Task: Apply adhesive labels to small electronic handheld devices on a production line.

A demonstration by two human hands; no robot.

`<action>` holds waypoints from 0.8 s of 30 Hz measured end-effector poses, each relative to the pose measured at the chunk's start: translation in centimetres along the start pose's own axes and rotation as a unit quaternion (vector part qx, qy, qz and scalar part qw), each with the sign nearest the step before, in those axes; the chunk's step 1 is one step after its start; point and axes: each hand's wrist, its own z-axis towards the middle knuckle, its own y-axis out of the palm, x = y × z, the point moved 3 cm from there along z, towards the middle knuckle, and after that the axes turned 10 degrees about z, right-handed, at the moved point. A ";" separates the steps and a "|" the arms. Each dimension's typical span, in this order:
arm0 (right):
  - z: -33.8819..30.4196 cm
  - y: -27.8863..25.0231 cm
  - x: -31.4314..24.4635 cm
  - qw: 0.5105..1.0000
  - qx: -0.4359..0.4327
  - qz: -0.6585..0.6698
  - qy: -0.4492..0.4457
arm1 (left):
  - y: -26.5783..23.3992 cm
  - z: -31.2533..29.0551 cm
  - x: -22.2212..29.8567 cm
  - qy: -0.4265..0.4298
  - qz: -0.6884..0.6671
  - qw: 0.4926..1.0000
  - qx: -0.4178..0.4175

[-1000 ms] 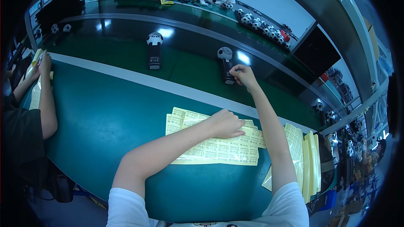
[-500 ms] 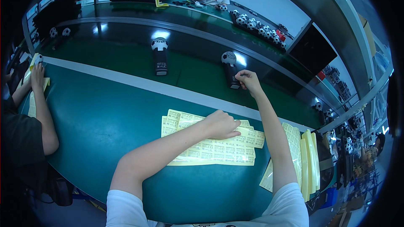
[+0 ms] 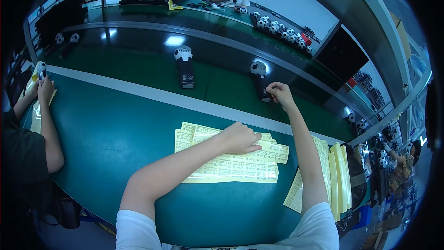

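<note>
"On the green counter [image 3: 106, 129], what is to be found?"

"Overlapping yellow label sheets [image 3: 240, 171] are laid out near the middle. They are partly covered by the left hand [image 3: 241, 138], which is rested on top with its fingers partly curled; whether anything is pinched beneath cannot be told."

"And where is the right hand [image 3: 281, 94] placed?"

"Beyond the pale edge strip [image 3: 138, 93], over the dark green belt [image 3: 138, 71]. Its thumb and fingertips are drawn together at the lower end of a ball-topped device [image 3: 261, 82], but whether anything is pinched between them cannot be told."

"How is that device positioned?"

"It is laid on the belt, ball top pointing away, black handle toward the counter. To its left, well apart, a second device [image 3: 186, 67] of the same kind is seen."

"What else is shown?"

"At the right, more yellow sheets [image 3: 340, 180] are stacked, partly hidden by the right forearm. At the far left, a similar ball-topped piece [image 3: 41, 68] is held in a co-worker's hands [image 3: 45, 90]."
</note>
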 end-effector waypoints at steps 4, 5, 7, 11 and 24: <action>-0.1 -1.2 0.4 1.000 0.014 -0.018 -0.018 | -0.1 0.1 0.1 -0.002 0.007 1.000 -0.008; 0.1 -2.0 0.8 0.999 0.007 -0.044 -0.023 | -0.2 0.2 0.2 -0.001 0.007 1.000 -0.007; -0.3 -2.1 0.5 0.997 0.001 -0.070 -0.027 | -0.3 0.2 0.2 -0.003 0.010 1.000 -0.011; -1.5 -2.3 -0.5 0.992 0.061 -0.101 0.054 | 0.0 -0.1 -0.1 -0.010 0.007 1.000 -0.016; -4.4 -7.3 0.5 0.990 0.112 -0.062 0.057 | -0.1 0.4 0.4 -0.001 0.013 1.000 -0.009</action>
